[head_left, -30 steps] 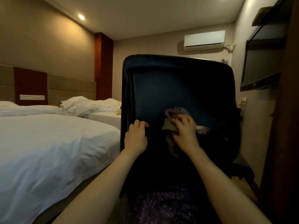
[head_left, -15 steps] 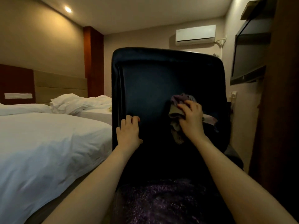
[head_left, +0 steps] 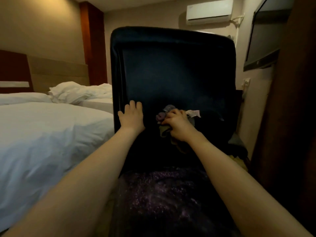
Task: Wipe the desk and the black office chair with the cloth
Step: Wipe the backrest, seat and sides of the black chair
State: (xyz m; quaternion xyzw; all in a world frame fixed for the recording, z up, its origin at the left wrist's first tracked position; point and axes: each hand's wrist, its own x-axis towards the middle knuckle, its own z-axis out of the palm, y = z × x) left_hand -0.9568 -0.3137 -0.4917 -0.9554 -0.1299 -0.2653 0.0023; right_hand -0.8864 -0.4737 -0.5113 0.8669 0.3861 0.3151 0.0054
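I log: R hand [head_left: 177, 128] grips cloth [head_left: 162, 117], wiping chair back [head_left: 171, 74]; L hand [head_left: 131, 118] flat, bracing. Next, prob. higher up.

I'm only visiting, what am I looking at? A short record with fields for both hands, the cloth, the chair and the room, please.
Black office chair: upright before the person
Cloth: crumpled, purplish and grey
Left hand: flat on the chair's back near its left edge
Right hand: grips the bunched cloth against the chair's back
Room: white bed left, air conditioner and television right
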